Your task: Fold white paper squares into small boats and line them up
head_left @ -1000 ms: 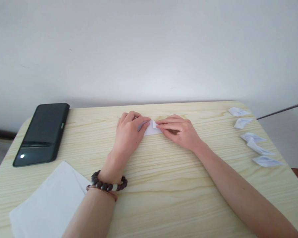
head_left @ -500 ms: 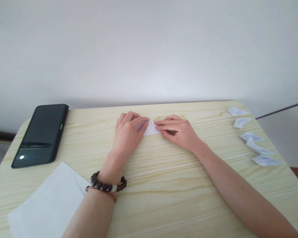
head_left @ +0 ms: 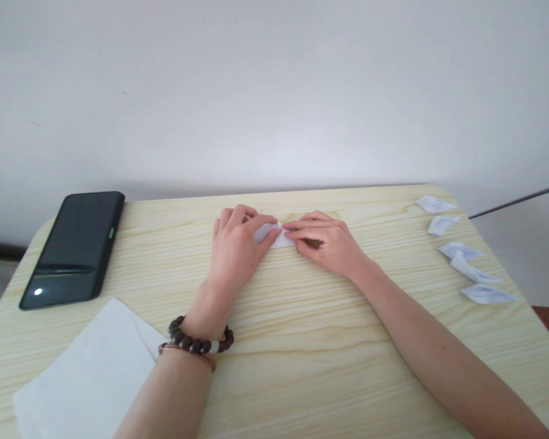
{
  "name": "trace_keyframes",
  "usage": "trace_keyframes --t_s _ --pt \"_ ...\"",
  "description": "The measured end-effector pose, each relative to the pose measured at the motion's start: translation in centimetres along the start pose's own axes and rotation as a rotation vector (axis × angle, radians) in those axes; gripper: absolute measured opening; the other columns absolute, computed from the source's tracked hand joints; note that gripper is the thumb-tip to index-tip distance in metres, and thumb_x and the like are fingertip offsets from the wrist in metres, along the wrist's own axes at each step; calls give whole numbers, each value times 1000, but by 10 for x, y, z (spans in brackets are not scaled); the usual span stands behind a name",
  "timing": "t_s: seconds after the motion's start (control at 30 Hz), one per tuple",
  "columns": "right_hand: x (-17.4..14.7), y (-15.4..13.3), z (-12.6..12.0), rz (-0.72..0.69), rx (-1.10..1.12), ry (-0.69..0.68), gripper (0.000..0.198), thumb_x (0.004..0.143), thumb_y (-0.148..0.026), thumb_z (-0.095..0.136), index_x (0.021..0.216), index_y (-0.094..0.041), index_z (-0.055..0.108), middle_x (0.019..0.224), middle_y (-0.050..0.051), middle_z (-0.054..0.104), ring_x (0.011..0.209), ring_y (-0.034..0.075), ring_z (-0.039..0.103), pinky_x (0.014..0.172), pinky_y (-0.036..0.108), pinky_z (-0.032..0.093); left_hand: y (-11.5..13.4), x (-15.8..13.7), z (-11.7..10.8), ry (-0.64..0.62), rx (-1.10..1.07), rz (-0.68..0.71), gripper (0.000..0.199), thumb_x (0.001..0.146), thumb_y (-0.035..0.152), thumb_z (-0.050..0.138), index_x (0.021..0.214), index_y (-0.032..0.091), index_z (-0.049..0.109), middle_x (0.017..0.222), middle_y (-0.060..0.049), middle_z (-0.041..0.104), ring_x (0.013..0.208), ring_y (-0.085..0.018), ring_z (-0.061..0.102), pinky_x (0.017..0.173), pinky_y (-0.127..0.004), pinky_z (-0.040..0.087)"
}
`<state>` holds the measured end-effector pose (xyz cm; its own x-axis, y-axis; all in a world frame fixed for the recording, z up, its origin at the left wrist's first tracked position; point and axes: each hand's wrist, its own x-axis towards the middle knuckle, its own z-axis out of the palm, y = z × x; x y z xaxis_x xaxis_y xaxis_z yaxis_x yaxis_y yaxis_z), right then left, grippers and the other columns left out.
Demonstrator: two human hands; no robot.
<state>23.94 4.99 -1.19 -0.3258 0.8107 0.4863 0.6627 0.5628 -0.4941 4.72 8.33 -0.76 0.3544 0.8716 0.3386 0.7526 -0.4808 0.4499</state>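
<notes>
A small piece of folded white paper [head_left: 282, 240] lies between my hands near the back of the table. My left hand [head_left: 240, 241] pinches its left part between thumb and forefinger. From the other side, my right hand [head_left: 327, 239] grips the paper with its fingertips, and the two hands' fingertips nearly meet at its top. Much of the paper is hidden behind my fingers. A dark beaded bracelet [head_left: 196, 343] and a thin band circle my left wrist.
White paper sheets [head_left: 86, 378] lie at the front left, partly under my left forearm. Behind them is a black phone-like device [head_left: 73, 250]. Several folded paper boats [head_left: 488, 294] line the right side of the wooden table [head_left: 324, 366]. A pale wall [head_left: 274, 91] rises at the back.
My left fingertips have slid right along the paper, closer to my right fingertips, and cover more of its top. My right hand has barely moved.
</notes>
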Motion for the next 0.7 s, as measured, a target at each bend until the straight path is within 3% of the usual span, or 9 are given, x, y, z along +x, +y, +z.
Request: trace_keyframes --t_s 0.47,0.7 --pt "-1 -4 0 -126 -75 -15 21 82 -7 55 88 -19 70 100 4 74 88 18 63 84 35 53 4 -1 1 -28 53 -26 17 87 37 62 96 32 75 99 -5 62 97 -26 51 82 -41 38" --pt "0 -7 -4 -91 -120 22 18 75 -7 57 72 -21 67 83 1 76 75 18 62 78 35 51 3 -1 0 -24 49 -45 15 86 36 64 95 33 75 98 -4 62 97 -25 51 82 -41 39"
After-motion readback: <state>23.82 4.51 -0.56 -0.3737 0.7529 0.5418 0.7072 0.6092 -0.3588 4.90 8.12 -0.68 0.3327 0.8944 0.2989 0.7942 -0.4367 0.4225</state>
